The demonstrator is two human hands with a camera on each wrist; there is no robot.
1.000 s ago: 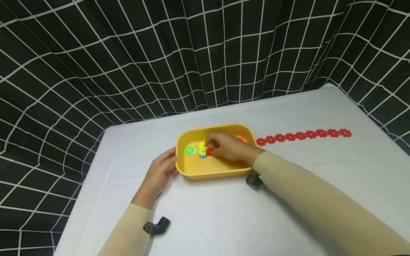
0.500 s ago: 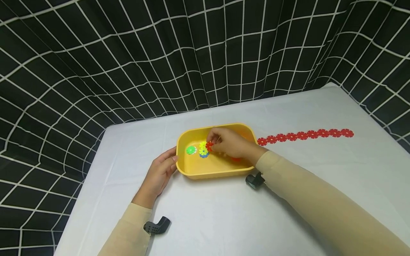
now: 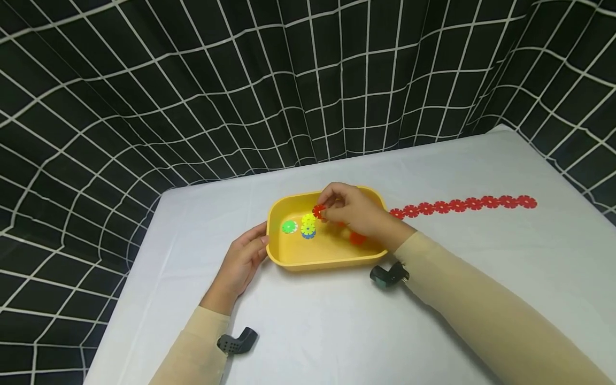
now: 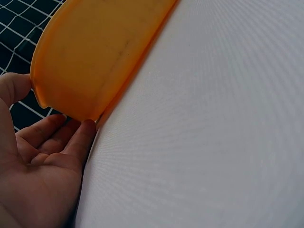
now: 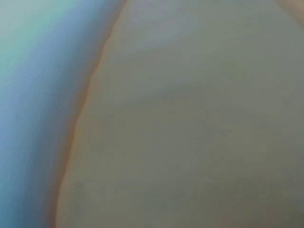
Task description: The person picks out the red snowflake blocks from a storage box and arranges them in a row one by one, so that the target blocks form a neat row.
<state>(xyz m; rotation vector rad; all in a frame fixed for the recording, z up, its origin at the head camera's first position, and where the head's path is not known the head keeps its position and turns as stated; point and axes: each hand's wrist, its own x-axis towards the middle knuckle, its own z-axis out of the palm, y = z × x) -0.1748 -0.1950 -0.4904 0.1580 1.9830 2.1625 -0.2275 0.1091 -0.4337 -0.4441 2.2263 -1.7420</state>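
In the head view my right hand is over the yellow plastic bin, pinching a red snowflake disc between thumb and fingertips. My left hand holds the bin's left end. The left wrist view shows that hand with its thumb at the rim and its fingertips low against the end wall. Inside the bin lie a green disc, yellow discs with a blue one beneath, and a red one partly under my right hand. The right wrist view is too blurred to read.
A row of several linked red discs extends right from the bin across the white tablecloth. My right wrist hides the bin's right side. Black curtain with a white grid rises behind the table.
My right hand has lifted the red disc away from the yellow discs and shifted slightly back and right. The red disc below it has come into view. My left hand stays at the bin.
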